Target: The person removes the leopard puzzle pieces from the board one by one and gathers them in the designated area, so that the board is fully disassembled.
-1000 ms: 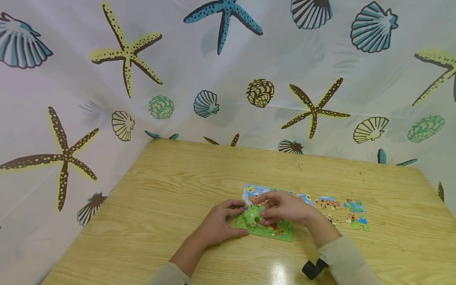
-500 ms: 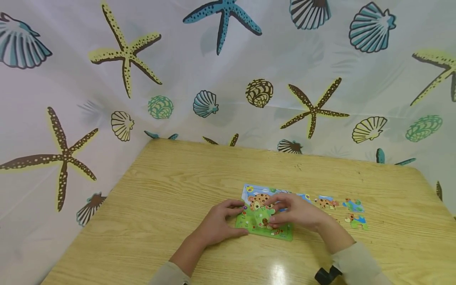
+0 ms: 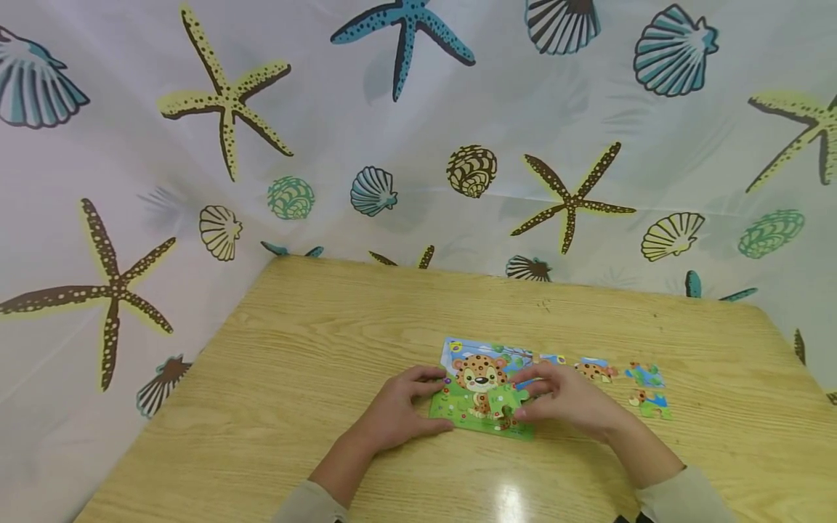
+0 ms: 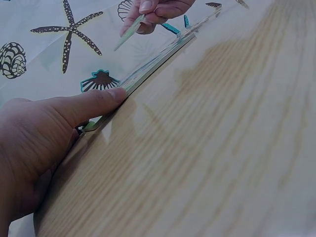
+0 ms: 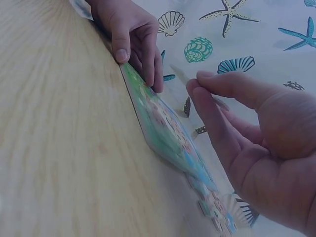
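Observation:
A flat puzzle board [image 3: 458,407] with a spotted leopard on green grass and blue sky lies on the table. My left hand [image 3: 407,408] holds its left end, thumb at the front edge and fingers over the left side. Between the thumb and fingers of my right hand [image 3: 567,396], a green jigsaw piece [image 3: 502,401] is pinched above the board's right part. The right wrist view shows this piece [image 5: 180,75] nearly edge-on, raised off the board. It is tilted in the left wrist view too, clear of the board's surface.
Several loose jigsaw pieces lie right of the board, among them a spotted one [image 3: 595,370], a blue-green one [image 3: 646,375] and another [image 3: 650,404] in front of it. Some are partly behind my right hand. A shell-and-starfish cloth [image 3: 418,160] hangs behind the wooden table [image 3: 340,312].
My right hand has moved right across the board with the green piece, turning it and uncovering the leopard's face. The left hand stays at the board's left end.

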`<state>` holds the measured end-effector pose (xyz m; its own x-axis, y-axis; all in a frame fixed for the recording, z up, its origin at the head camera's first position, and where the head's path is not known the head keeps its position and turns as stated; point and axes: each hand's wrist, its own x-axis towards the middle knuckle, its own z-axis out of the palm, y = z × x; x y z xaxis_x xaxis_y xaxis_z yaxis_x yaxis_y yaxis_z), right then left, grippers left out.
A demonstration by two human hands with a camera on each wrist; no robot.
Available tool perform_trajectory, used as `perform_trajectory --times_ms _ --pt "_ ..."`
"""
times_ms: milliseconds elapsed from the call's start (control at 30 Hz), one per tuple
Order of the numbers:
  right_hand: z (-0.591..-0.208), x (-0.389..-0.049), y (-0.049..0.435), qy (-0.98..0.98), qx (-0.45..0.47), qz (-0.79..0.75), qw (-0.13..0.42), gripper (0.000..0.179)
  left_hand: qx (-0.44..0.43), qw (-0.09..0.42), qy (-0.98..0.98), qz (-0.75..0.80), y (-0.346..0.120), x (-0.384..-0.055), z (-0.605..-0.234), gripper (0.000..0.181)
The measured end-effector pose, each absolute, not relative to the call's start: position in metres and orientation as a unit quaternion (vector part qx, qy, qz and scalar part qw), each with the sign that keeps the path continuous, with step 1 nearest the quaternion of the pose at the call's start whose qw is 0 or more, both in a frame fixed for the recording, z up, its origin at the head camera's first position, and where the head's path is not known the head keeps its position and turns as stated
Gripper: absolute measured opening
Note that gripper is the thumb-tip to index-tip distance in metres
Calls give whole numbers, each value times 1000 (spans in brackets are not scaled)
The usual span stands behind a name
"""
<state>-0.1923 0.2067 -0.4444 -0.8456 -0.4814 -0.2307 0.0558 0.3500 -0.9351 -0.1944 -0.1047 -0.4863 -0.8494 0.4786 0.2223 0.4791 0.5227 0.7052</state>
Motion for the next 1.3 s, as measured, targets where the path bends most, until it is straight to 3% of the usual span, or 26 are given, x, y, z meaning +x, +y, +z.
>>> perform_trajectory --times_ms 967,1300 --pt "-457 -159 263 803 -83 -547 222 60 -260 -18 -877 -405 -104 -196 -485 66" --pt "-457 -148 252 858 -57 -485 157 52 -250 -31 -876 -410 -101 -194 -485 67"
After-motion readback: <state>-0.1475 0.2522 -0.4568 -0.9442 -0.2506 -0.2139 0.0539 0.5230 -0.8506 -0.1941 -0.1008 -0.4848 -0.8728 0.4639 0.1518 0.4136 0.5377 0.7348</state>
